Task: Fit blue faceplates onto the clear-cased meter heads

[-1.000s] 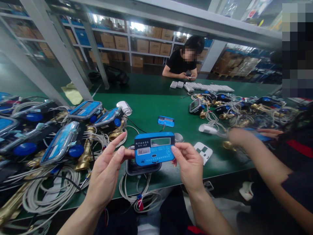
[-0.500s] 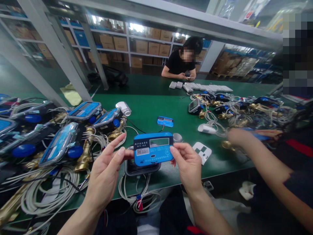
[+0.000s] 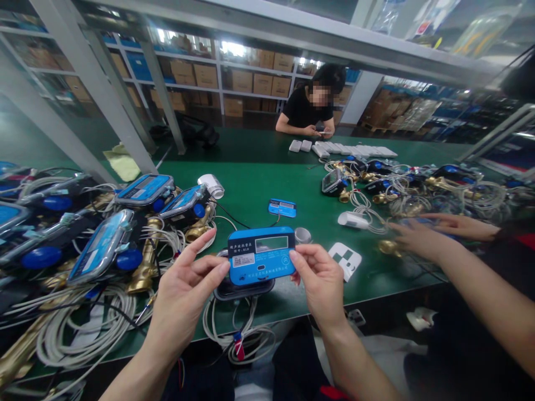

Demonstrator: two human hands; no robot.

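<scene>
Between my two hands is a blue meter faceplate (image 3: pixel 267 273) with a display window and printed text, tilted toward me. My right hand (image 3: pixel 320 275) pinches its right edge between thumb and fingers. At the left edge, my left hand (image 3: pixel 184 284) pinches the plate with thumb and fingers, its index finger stretched out. Just below and behind the plate sits a black meter housing (image 3: pixel 246 292), mostly hidden. Coiled grey cable (image 3: pixel 234 340) with a red and blue tag hangs under it at the table edge. Farther back lies a second blue faceplate (image 3: pixel 282 208) with a wire.
Assembled meters (image 3: pixel 100 245) with brass pipes and cables crowd the left. More meters (image 3: pixel 384 178) lie at the back right. A white card (image 3: pixel 345 260) lies right of my hands. A co-worker's hands (image 3: pixel 418 231) work at far right; another person (image 3: pixel 313 106) sits opposite.
My left thumb has come down onto the faceplate's left edge. The plate has hardly moved. At right, the co-worker has leaned back and their hands have shifted.
</scene>
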